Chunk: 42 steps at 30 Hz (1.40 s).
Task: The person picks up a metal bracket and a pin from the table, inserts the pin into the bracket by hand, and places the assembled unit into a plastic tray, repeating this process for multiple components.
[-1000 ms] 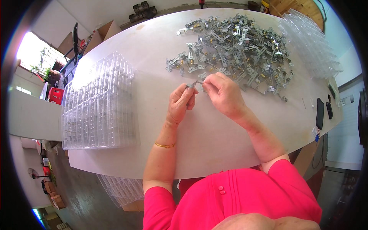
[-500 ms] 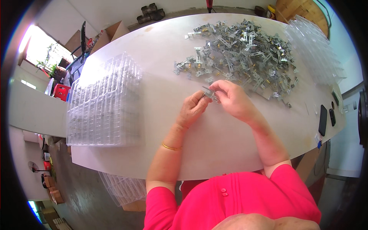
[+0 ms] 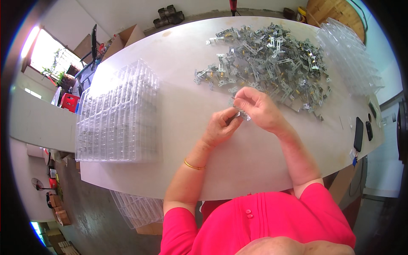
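My left hand (image 3: 222,126) is closed, its thumb and fingers pinching a small silver metal bracket (image 3: 244,115). My right hand (image 3: 260,109) meets it from the other side, with thumb and forefinger pressed together on the bracket's upper part. Fingers cover much of the piece, so its full shape is hidden. Just beyond both hands a heap of similar metal brackets (image 3: 272,63), some with brass-coloured bits, spreads over the white table (image 3: 182,93).
A stack of clear plastic trays (image 3: 117,114) holding parts stands on the left. More clear trays (image 3: 348,55) lean together at the far right. A black phone (image 3: 358,134) lies near the right edge. Below the table's front edge are further trays (image 3: 138,208).
Both hands have shifted slightly, the left one a little to the right and nearer. The bracket has turned between the fingers, and its end now points toward the lower right.
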Motion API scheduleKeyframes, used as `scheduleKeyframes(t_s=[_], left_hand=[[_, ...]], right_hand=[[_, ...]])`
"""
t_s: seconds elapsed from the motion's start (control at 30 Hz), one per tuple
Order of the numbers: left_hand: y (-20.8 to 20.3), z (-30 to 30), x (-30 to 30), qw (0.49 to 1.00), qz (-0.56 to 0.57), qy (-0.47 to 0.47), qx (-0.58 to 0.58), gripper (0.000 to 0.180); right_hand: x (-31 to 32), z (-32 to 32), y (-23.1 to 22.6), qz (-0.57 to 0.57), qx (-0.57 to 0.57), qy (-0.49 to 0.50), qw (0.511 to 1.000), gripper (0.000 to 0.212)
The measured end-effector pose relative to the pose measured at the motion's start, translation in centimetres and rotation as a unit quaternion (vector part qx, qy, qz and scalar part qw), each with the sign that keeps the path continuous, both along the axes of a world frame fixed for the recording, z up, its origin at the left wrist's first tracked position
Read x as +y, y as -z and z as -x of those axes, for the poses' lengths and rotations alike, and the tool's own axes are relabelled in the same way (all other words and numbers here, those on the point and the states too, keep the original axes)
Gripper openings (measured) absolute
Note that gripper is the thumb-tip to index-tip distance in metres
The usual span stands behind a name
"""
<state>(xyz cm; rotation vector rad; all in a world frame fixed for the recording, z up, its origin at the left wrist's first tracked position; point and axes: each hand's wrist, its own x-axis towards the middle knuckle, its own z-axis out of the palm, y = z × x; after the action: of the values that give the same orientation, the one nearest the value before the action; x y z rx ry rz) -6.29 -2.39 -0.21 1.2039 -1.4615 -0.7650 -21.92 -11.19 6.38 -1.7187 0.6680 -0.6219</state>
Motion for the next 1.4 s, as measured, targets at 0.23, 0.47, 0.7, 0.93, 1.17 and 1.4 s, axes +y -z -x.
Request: scheduleKeyframes(t_s=[0.23,0.47,0.7,0.93,1.17,1.4], left_hand=[[0.4,-0.2,-0.5,0.978,0.051,-0.202,-0.034,0.013],[0.0,0.2,-0.3,0.974,0.098,-0.185,-0.085,0.008],[-0.7,-1.5,0.2,0.998,0.018,-0.044,0.041,0.030],[-0.1,-0.8,-0.1,0.976,-0.068,0.050,0.202,0.036],[0.5,-1.4,-0.8,0.970,-0.030,-0.015,0.239,0.037],[0.8,-1.5,-1.0,0.962,-0.021,-0.021,0.270,0.043]], right_hand=[[0.2,-0.2,-0.3,0.073,-0.004,0.074,0.995,0.010],[0.3,-0.6,1.2,0.060,-0.012,0.038,0.997,0.012],[-0.5,-0.3,0.5,0.095,-0.034,0.089,0.991,0.009],[-1.2,-0.5,1.1,0.206,-0.087,0.124,0.967,0.008],[0.6,-0.4,-0.1,0.231,0.032,0.134,0.963,0.008],[1.1,-0.7,0.6,0.295,0.034,0.091,0.950,0.006]])
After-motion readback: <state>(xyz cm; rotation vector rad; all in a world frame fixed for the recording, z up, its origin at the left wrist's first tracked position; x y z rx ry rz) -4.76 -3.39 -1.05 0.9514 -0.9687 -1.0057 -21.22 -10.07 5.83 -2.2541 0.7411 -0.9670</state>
